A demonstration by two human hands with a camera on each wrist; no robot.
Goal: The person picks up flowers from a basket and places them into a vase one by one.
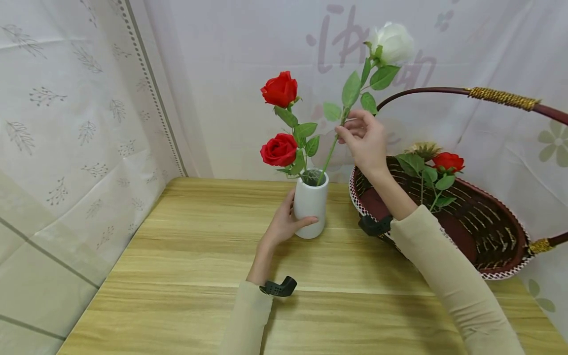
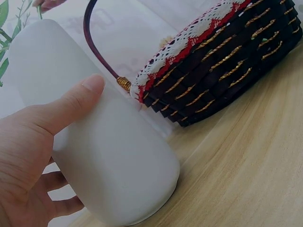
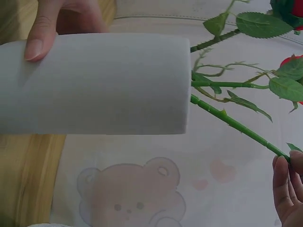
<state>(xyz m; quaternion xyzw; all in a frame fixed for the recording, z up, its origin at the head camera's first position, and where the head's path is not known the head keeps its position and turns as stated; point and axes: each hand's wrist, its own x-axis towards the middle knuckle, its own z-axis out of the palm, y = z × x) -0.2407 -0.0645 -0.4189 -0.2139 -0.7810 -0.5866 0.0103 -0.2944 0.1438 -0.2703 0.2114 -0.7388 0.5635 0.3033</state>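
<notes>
A white vase (image 1: pixel 310 209) stands on the wooden table, with two red roses (image 1: pixel 279 150) leaning left out of its mouth. My left hand (image 1: pixel 287 222) grips the vase from the left, its thumb lying across the front in the left wrist view. Above and to the right, my right hand (image 1: pixel 365 138) pinches the green stem (image 3: pixel 246 130) of a white rose (image 1: pixel 392 43) between thumb and fingers. The lower end of that stem is inside the vase, hidden by its wall. The white bloom tilts up to the right, well above the hand.
A dark woven basket (image 1: pixel 492 241) with lace trim and a tall handle (image 1: pixel 435 90) stands at the right, partly behind my right forearm. Inside it lie another red rose (image 1: pixel 448 161) and a pale yellowish flower (image 1: pixel 423 150). Printed curtains (image 1: pixel 230 88) hang behind the table (image 1: pixel 191 256).
</notes>
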